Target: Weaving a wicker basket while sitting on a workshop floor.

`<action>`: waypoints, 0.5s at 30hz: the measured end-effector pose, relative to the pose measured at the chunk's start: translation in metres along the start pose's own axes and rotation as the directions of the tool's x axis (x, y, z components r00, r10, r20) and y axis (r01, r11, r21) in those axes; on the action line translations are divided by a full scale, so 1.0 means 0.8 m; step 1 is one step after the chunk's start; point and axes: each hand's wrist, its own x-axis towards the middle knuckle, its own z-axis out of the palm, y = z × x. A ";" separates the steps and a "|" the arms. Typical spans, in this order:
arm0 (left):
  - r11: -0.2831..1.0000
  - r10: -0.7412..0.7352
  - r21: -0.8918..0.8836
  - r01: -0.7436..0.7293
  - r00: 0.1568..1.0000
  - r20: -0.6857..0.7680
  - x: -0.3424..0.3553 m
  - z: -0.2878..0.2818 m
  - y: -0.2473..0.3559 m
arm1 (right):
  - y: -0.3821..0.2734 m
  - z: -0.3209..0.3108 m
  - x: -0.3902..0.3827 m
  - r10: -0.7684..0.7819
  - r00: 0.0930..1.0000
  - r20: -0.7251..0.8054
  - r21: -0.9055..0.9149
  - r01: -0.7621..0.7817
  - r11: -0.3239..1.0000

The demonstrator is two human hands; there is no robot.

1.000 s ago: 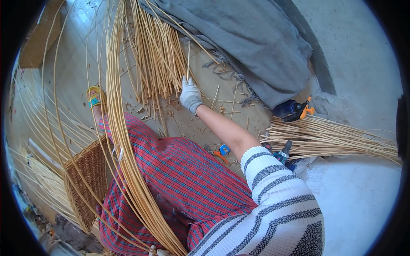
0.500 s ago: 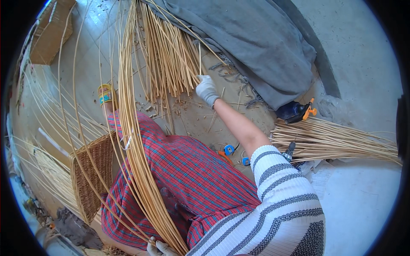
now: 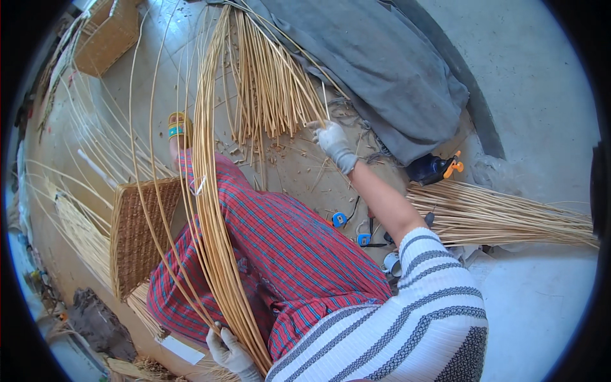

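A long bundle of tan wicker rods [image 3: 213,210] lies across my lap, tied with a white strip. My left hand [image 3: 230,351], in a pale work glove, is closed on rods at the bundle's near end; the fingers are partly hidden. Beyond my knees, a second heap of wicker rods [image 3: 273,89] spreads out on the floor. At its right edge my right hand [image 3: 334,141], also gloved, has its fingers closed around the ends of one or a few rods. A patterned red apron or skirt [image 3: 293,235] covers my legs.
At left stands a woven basket [image 3: 143,235] with long upright rods around it. A grey cloth [image 3: 375,70] covers a mound at the top. To the right lie another rod bundle [image 3: 509,213], a dark spray bottle [image 3: 433,167] and a blue tape measure [image 3: 339,219]. Clippings litter the floor.
My right hand has moved slightly right and nearer, still at the heap's edge. My left hand has come further into view at the bundle's near end. The whole view has shifted a little.
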 end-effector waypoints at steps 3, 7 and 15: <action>1.000 -0.019 -0.014 0.019 1.000 0.011 0.002 0.005 -0.003 | 0.023 -0.023 0.003 0.145 0.980 -0.137 0.082 -0.135 0.987; 0.996 -0.054 -0.070 0.057 0.998 0.044 0.003 0.002 -0.014 | 0.077 -0.074 0.062 -0.314 0.886 -0.342 -0.522 0.099 0.847; 0.995 -0.079 -0.057 0.079 0.997 -0.003 -0.008 -0.011 -0.031 | 0.104 -0.102 0.123 -0.233 0.899 -0.371 -0.706 -0.110 0.700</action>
